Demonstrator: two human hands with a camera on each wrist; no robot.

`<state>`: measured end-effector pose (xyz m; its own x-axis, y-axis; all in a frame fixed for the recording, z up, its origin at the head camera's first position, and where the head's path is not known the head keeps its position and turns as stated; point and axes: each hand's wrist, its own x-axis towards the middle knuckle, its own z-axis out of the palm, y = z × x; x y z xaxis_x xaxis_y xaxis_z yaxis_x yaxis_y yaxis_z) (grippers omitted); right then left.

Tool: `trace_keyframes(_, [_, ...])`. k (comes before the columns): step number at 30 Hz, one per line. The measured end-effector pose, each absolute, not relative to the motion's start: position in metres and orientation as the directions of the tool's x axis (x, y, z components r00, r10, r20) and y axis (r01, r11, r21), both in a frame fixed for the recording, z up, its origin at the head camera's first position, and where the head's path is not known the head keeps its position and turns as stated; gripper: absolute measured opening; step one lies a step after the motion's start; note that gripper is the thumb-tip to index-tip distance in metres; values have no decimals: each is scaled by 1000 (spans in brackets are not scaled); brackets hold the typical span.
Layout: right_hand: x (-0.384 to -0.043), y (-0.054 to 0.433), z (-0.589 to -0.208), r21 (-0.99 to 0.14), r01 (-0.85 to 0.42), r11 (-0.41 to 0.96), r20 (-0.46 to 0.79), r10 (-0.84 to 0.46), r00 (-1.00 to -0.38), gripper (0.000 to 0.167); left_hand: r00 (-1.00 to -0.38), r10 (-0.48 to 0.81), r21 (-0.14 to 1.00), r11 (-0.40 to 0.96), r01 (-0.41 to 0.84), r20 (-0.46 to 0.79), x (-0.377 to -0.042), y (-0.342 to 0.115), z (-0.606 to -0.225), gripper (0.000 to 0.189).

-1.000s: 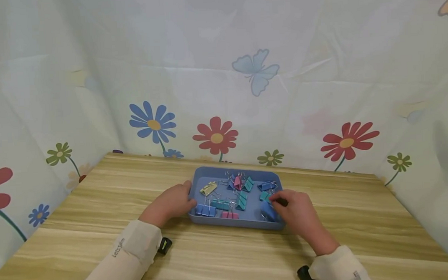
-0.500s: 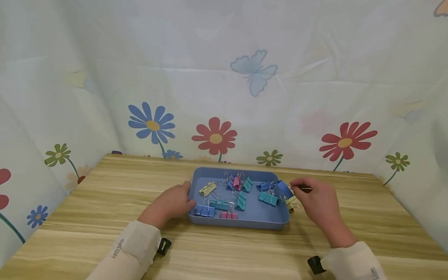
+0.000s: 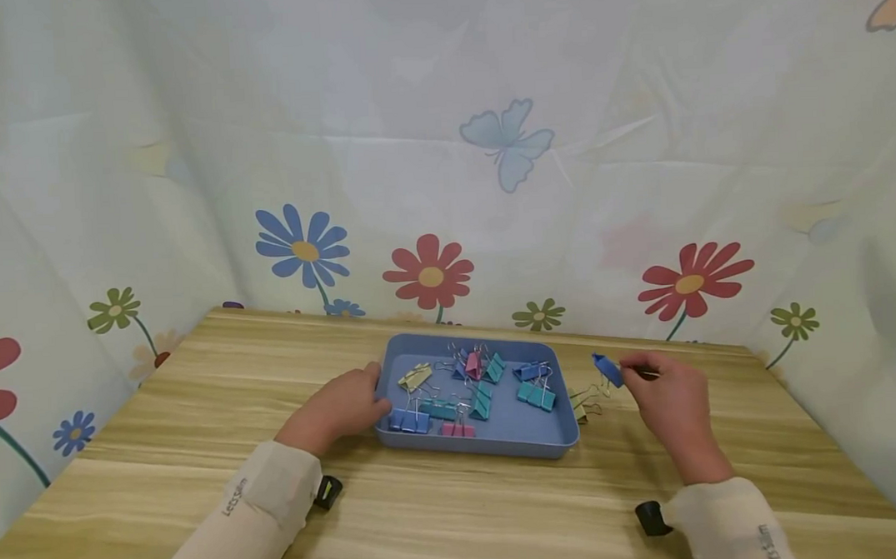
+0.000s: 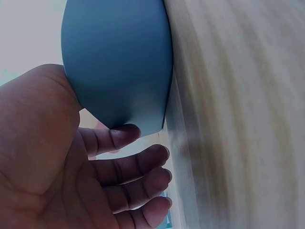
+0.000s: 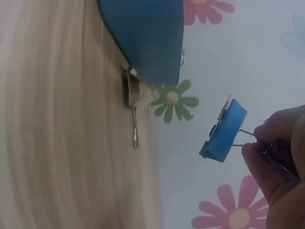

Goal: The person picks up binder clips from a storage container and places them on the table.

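The blue plastic tray [image 3: 463,446] holds several binder clips, among them a yellow clip [image 3: 416,377], a pink clip [image 3: 459,430] and a teal clip [image 3: 536,396]. At the tray's left end my left hand [image 3: 348,403] holds the wall; in the left wrist view, the index fingertip [image 4: 126,135] lies against its outer corner. My right hand [image 3: 671,399] pinches a blue binder clip [image 5: 228,131] by a wire handle, between thumb and index finger. This clip hangs in the air, right of the tray. A yellow binder clip [image 3: 579,407] lies on the table against the tray's right end.
The wood-grain table [image 3: 458,521] extends around the tray on all sides. Behind it hangs a pale cloth [image 3: 381,132] printed with flowers and a butterfly. Black wrist straps [image 3: 654,518] show at both sleeves.
My right hand has lifted the blue binder clip out of the tray and carried it right, past the wall. The yellow clip outside has come into view. My left hand stays put.
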<state>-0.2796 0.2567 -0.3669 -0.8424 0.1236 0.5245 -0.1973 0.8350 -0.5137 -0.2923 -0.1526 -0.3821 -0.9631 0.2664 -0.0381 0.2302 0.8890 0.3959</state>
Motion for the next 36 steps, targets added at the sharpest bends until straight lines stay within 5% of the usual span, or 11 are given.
trace_keyframes(13, [-285,270,-379,-471,-100,876,337,74,-939,16,-963,266,396,889,229,-42,-292,-153,-382,60])
trace_keyframes(36, [-285,269,-379,-400,-98,911,232,-3,-973,12,-965,253,419,885,205,-62,-290,-152,-380,63])
